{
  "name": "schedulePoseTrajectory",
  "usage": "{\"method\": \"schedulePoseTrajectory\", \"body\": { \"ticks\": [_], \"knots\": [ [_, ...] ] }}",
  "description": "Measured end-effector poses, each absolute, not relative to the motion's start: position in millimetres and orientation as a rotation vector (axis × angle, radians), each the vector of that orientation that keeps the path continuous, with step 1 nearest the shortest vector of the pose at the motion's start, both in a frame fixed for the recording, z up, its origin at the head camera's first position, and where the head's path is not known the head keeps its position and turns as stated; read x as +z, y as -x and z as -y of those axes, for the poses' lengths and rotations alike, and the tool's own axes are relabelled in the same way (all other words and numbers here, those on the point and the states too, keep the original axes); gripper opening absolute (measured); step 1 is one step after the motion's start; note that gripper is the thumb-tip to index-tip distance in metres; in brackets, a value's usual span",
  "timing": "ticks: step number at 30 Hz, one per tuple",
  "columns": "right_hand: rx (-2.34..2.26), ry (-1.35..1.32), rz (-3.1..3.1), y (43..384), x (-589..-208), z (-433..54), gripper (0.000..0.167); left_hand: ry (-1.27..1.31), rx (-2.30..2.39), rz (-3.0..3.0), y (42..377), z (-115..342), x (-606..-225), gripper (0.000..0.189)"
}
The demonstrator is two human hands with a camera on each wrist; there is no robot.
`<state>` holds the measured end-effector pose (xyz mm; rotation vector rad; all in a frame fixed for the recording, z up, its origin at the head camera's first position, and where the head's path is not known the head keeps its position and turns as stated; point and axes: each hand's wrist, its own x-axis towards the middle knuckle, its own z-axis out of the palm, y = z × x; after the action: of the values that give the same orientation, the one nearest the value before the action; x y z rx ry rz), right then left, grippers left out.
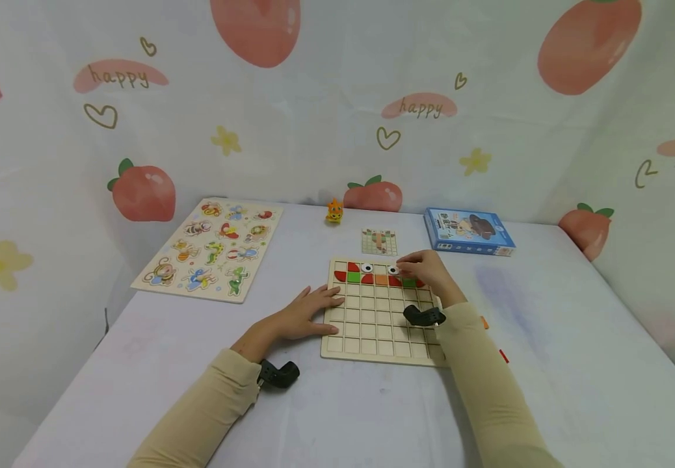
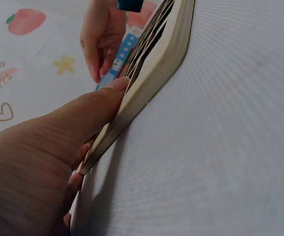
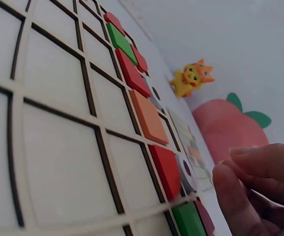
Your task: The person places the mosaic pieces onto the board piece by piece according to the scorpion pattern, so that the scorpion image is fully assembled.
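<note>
A wooden grid board (image 1: 367, 338) lies flat on the table. Along its far rows sit colored tiles, including a green tile (image 1: 354, 277), an orange tile (image 3: 149, 118) and two round eye tiles, one an eye tile (image 3: 186, 172). My left hand (image 1: 305, 313) rests at the board's left edge with fingers spread; its thumb (image 2: 102, 108) touches the board's top. Over the far right part of the board is my right hand (image 1: 428, 273). In the right wrist view its thumb and fingertips (image 3: 233, 191) come together, and whether a tile is between them cannot be made out.
An animal puzzle board (image 1: 176, 290) lies to the left. Behind the grid board are a small pattern card (image 1: 380, 242), an orange and yellow toy figure (image 1: 334, 212) and a blue box (image 1: 469, 232). A red piece (image 1: 504, 356) and an orange piece (image 1: 484, 322) show beside my right sleeve.
</note>
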<state>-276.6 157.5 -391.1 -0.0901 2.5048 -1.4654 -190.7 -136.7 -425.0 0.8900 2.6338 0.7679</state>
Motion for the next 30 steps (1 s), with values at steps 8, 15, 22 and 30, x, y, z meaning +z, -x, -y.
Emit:
{"method": "schedulePoseTrajectory", "body": {
  "ticks": [8, 15, 22, 30],
  "knots": [
    [-1.436, 0.050, -2.547, 266.4, -386.0, -175.8, 0.038, -0.899, 0.785, -2.624, 190.4, 136.9, -426.2, 0.065],
    [-1.373, 0.038, -2.589, 258.0, -383.3, -195.9, 0.040, -0.902, 0.785, -2.624, 191.0, 136.7, -425.9, 0.066],
    [-1.329, 0.014, -2.631, 246.5, -381.0, -215.2, 0.041, -0.907, 0.786, -2.624, 191.4, 137.1, -426.4, 0.067],
    [-1.259, 0.014, -2.667, 233.6, -379.3, -238.4, 0.041, -0.936, 0.812, -2.618, 190.1, 136.7, -422.6, 0.066]
  ]
}}
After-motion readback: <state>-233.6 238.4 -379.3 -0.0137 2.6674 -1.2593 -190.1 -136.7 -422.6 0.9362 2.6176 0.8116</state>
